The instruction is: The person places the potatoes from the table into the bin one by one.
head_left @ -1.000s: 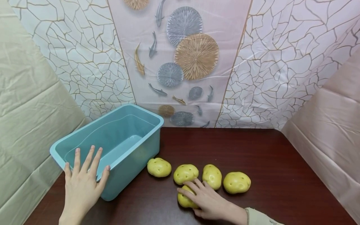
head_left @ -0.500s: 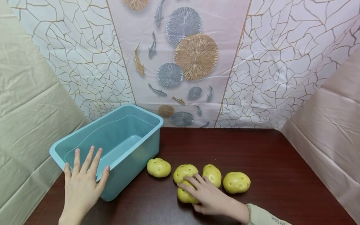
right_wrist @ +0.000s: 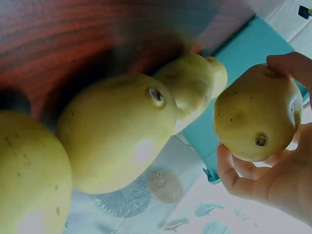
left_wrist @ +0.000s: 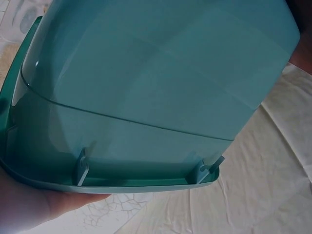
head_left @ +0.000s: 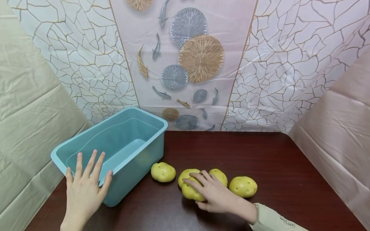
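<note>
Held potato (head_left: 190, 192) sits just clear of the table (head_left: 274, 160), long axis left-right, right hand (head_left: 212, 195) curled round it. Blue tub (head_left: 136, 160) lies left; left hand (head_left: 85, 189), fingers spread, rests on its near rim.

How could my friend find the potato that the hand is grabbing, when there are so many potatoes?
Look at the dark wooden table and find the row of yellow potatoes just right of the blue tub. The held potato sits nearest the table's front edge. It is the only one with the right hand's fingers curled round it.
</note>
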Available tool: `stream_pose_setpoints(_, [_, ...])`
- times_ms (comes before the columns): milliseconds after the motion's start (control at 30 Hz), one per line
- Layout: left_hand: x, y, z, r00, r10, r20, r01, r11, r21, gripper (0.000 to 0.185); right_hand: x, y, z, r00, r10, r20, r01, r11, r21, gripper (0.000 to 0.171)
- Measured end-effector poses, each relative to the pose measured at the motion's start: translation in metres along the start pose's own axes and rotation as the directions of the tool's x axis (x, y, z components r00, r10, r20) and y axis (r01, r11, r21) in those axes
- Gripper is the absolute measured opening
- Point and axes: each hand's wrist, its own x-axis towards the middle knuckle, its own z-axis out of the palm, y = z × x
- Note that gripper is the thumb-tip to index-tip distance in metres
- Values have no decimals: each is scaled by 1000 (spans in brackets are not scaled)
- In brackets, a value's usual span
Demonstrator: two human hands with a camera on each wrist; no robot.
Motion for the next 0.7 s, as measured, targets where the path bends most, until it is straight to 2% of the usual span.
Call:
stream_pose_setpoints(200, [0,0,1,1000,-1,0,1,1000,-4,59,6,3,-6,1000,10,-23,-10,1000,-13,69])
stream_pose_setpoints(700, [0,0,-1,1000,-3,3,3,1000,3,59,19,6,-18,1000,1,-9,-1,1000,-7,67])
